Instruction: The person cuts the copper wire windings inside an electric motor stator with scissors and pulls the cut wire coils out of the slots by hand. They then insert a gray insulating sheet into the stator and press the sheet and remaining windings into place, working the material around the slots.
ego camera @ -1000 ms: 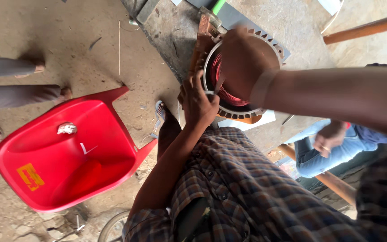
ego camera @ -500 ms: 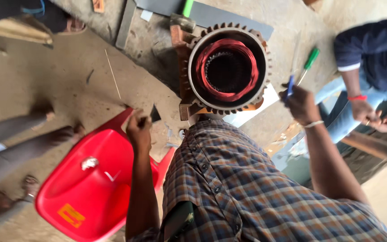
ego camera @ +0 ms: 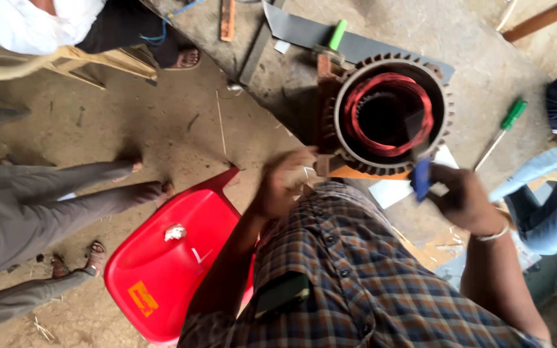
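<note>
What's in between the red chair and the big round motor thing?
In the head view, the person's left hand hangs blurred between the red chair and the round motor shell, above bare dusty floor and the edge of their checked shirt.

Right hand [ego camera: 462, 196] holds blue tool [ego camera: 421, 178] at stator [ego camera: 388, 116]; left hand [ego camera: 282, 180] blurred.

Red chair [ego camera: 162, 270], copper-red windings [ego camera: 388, 106], plaid shirt [ego camera: 356, 290].
</note>
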Tool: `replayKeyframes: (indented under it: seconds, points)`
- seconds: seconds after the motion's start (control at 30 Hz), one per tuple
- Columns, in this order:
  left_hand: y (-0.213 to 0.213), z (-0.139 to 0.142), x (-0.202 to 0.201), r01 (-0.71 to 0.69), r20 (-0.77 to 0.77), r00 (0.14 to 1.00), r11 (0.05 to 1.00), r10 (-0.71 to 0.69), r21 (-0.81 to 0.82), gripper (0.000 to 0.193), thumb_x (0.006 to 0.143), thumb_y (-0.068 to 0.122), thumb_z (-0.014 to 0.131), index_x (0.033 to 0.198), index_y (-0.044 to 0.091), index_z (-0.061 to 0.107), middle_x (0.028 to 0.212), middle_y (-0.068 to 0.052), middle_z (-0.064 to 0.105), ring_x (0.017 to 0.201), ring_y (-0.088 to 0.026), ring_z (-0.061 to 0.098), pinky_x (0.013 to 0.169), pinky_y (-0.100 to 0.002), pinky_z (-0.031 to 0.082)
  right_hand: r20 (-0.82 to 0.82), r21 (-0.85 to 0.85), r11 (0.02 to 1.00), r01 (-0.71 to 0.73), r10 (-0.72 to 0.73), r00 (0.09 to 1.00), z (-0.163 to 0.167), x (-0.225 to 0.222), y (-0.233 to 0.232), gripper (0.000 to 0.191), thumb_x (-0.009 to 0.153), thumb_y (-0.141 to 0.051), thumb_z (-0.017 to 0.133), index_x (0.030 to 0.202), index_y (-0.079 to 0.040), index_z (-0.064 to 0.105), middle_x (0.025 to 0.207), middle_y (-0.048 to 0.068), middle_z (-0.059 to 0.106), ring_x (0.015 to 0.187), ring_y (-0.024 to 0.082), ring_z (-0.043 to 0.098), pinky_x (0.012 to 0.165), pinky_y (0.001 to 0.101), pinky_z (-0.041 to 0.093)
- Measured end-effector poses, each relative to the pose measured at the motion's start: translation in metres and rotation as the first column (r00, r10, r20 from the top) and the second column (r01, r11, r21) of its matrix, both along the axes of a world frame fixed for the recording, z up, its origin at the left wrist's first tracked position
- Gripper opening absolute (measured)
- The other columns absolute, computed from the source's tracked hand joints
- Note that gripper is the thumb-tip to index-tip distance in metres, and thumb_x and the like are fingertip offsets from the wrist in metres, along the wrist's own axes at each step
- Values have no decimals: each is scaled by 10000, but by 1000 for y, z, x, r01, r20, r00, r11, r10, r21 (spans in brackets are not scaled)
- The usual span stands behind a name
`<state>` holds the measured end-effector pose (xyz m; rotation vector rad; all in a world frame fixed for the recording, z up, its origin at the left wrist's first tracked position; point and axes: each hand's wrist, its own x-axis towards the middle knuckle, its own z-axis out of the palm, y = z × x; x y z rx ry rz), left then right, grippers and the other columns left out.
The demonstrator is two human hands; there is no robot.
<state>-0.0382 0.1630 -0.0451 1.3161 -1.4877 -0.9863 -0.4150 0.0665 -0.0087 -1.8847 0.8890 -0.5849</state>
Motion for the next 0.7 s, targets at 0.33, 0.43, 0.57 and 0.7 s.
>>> replayKeyframes:
  seconds: [0.33,0.43,0.57,0.7]
  points:
    - [-55,-1,30,379,-584,765,923,-271,69,356,1136,164,510,1440,8,406,1344,-154,651,1257,-186,611,1154,-347,465,-175,149,981,120,-94,980,40,212,36,553,808,-107,781,1316,8,595,1043,179,735,960,293,755,815,383,581]
    - [-67,-43,66,477,-811,575,849,-105,228,353,1089,128,531,1407,44,403,1321,-133,638,1175,-168,604,1040,-323,484,-44,23,994,108,-107,993,39,230,42,534,847,-112,763,1344,3,604,1279,227,668,1149,335,680,919,401,553]
    - [-94,-103,71,475,-655,743,798,-138,371,391,1054,120,628,1407,44,479,1172,-95,583,1032,-133,553,934,-305,479,-16,93,944,318,-318,948,21,241,68,444,878,-82,737,1309,-21,654,1358,179,672,1250,293,656,1030,417,505]
    - [-151,-144,72,32,25,998,783,-60,621,488,882,246,761,1290,24,610,1146,-170,707,1005,-245,661,870,-380,559,-63,126,690,713,-712,700,-3,216,109,382,927,-50,663,1308,-19,649,1301,103,700,1085,166,702,948,296,559]
